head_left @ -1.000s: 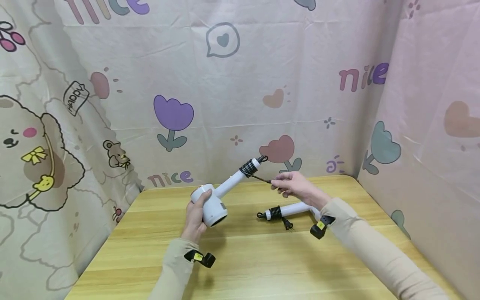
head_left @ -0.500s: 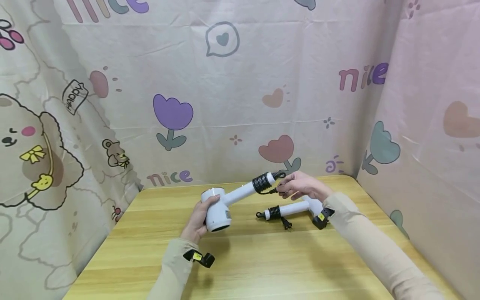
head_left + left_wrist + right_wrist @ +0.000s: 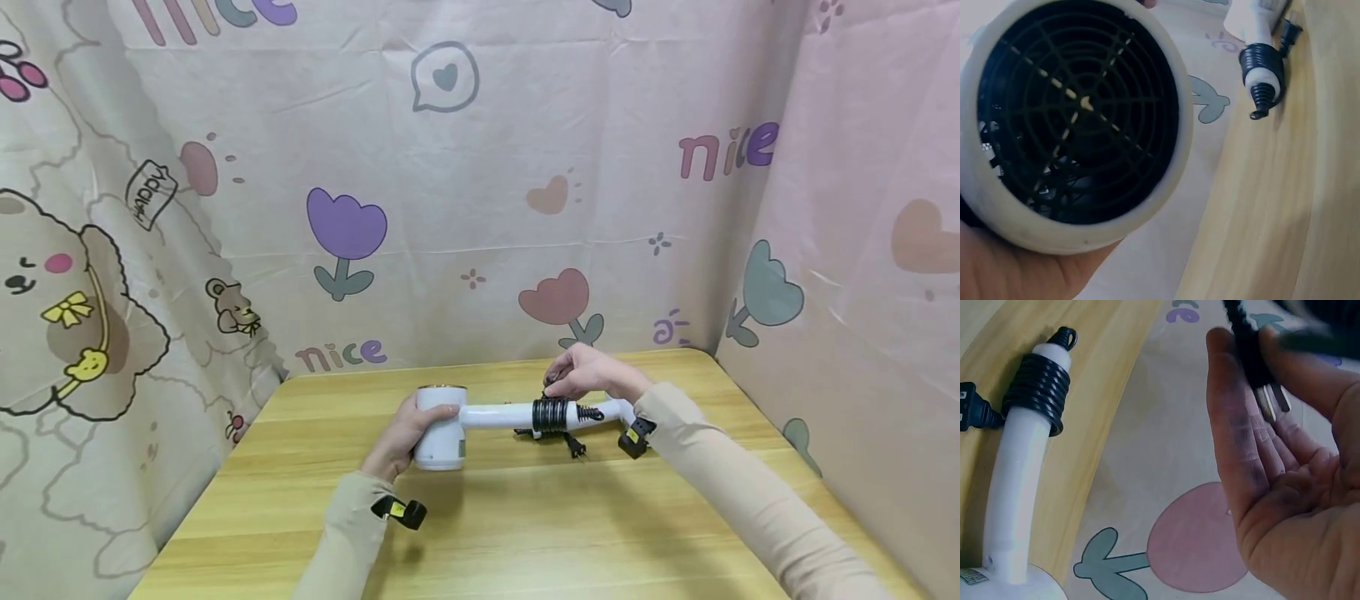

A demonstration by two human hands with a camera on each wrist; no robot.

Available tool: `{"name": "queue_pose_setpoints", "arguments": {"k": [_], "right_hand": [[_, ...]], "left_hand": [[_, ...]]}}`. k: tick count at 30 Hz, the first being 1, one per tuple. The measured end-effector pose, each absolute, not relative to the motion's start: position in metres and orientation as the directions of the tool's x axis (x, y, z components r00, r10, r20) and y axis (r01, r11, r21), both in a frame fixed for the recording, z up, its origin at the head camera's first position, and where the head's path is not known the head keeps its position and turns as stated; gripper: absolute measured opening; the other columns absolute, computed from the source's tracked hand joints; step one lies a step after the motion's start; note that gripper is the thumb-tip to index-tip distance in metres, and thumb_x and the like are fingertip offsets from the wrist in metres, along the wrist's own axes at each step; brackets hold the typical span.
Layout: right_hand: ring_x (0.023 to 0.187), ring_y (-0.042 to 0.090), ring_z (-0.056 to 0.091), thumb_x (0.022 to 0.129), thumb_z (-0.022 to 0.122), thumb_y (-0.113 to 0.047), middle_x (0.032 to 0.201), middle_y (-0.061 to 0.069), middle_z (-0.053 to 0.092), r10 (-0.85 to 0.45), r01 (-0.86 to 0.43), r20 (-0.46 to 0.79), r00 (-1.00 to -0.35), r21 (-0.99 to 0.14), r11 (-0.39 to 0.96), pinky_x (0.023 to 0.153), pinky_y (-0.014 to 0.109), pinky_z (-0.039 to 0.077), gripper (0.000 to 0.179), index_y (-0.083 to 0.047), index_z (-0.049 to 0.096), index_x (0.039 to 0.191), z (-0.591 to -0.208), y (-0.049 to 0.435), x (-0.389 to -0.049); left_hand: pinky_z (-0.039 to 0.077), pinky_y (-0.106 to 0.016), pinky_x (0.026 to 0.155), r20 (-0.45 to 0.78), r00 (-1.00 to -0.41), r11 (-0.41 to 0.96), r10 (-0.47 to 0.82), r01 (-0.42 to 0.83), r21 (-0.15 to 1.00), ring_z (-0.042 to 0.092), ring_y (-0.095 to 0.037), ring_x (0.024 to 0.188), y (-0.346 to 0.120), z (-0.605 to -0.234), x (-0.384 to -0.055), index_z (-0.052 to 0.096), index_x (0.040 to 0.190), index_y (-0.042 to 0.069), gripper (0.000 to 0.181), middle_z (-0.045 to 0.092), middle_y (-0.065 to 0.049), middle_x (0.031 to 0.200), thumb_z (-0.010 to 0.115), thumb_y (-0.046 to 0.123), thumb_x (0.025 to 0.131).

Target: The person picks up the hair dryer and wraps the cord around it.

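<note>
My left hand (image 3: 401, 437) grips a white hair dryer (image 3: 441, 442) by its barrel, thumb across the front, holding it above the table. The handle (image 3: 495, 415) points right, with a black cord (image 3: 550, 414) wound in coils near its end. In the left wrist view the dryer's round black grille (image 3: 1085, 103) faces the camera. My right hand (image 3: 588, 372), just behind the coils, pinches the cord's two-pin plug (image 3: 1252, 359) between thumb and fingers. The metal prongs point in toward the palm in the right wrist view.
A second white hair dryer (image 3: 1016, 487) lies on the wooden table (image 3: 480, 533), partly hidden behind the held one in the head view. Its cord is wound too, and its plug (image 3: 576, 447) sticks out toward the front. A printed curtain (image 3: 465, 167) encloses the back and sides.
The held dryer has swung from a raised slant to nearly level, its handle end dropping to the right. My right hand keeps the plug and now sits behind the coils.
</note>
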State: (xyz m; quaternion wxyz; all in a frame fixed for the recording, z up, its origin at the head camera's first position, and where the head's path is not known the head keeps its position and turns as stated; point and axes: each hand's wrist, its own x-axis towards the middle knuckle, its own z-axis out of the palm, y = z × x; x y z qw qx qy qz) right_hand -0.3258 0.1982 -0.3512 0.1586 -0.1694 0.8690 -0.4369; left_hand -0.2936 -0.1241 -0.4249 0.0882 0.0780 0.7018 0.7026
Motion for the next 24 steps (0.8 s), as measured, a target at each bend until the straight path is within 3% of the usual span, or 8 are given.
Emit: {"name": "queue_pose_setpoints", "arguments": {"k": [5,15,24], "right_hand": [[0.074,0.012,0.063,0.088,0.071,-0.009,0.102,0.013,0.070,-0.424,-0.197,-0.071,-0.903,-0.808,0.555,0.068,0.027,0.057,0.027,0.004,0.066,0.111,-0.356,0.190,-0.326],[0.074,0.015,0.067,0.090,0.068,-0.008,0.096,0.012,0.068,-0.435,-0.295,0.045,-0.900,-0.797,0.527,0.069,0.029,0.059,0.025,0.003,0.066,0.112,-0.368,0.165,-0.321],[0.099,0.017,0.064,0.086,0.073,-0.016,0.104,0.001,0.072,-0.480,-0.503,0.206,-0.853,-0.572,0.648,0.091,0.040,0.053,0.018,-0.013,0.072,0.104,-0.407,0.140,-0.315]], "left_hand": [[0.060,-0.041,0.071,-0.012,-0.982,0.055,0.191,-0.002,0.998,0.066,-0.022,0.082,-0.127,-0.426,-0.294,0.041,0.134,0.004,0.062,0.061,-0.014,0.109,0.073,0.024,0.084],[0.060,-0.043,0.070,-0.011,-0.990,0.123,0.138,0.006,0.992,0.066,-0.026,0.084,-0.140,-0.431,-0.296,0.042,0.134,0.006,0.068,0.059,-0.020,0.115,0.078,0.029,0.080],[0.059,-0.042,0.071,-0.006,-0.990,0.237,0.143,0.028,0.971,0.064,-0.029,0.092,-0.165,-0.441,-0.301,0.040,0.139,0.009,0.078,0.055,-0.021,0.123,0.083,0.024,0.076]]}}
